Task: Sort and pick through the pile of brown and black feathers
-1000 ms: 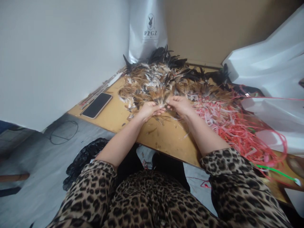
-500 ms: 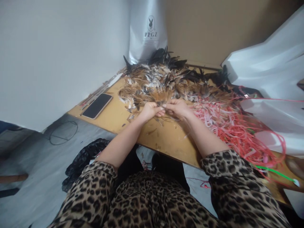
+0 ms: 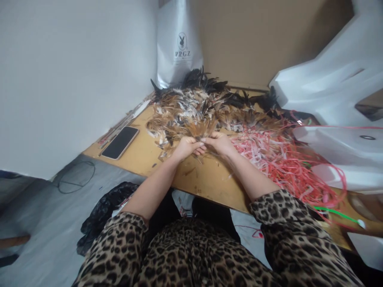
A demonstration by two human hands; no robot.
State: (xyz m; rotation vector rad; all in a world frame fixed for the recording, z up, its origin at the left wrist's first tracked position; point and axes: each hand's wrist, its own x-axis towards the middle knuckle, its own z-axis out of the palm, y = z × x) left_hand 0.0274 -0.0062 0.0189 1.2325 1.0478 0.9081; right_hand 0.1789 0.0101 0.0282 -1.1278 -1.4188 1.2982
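Over the near part of the wooden table [image 3: 194, 179], my left hand [image 3: 188, 147] and my right hand [image 3: 218, 142] meet with thumbs and fingertips close together. Both pinch the base of a fanned bunch of brown feathers [image 3: 201, 128], whose tips spread away from me. Behind my fingers lies a large pile of feathers [image 3: 191, 101], brown and white in front, black at the back. Red and pink plastic strips [image 3: 284, 167] are heaped just right of my right forearm. The exact spot where the fingertips grip is too small to make out.
A smartphone [image 3: 120, 142] lies at the table's left edge. A white printed bag [image 3: 179, 48] stands at the back; white plastic sheeting [image 3: 329, 79] is on the right. A green strip [image 3: 338, 210] crosses the near right. A black plastic bag [image 3: 104, 211] sits on the floor.
The view has shifted slightly, so the table things appear a little lower and further left. My hands stay together on the brown feathers, fingers barely changed.
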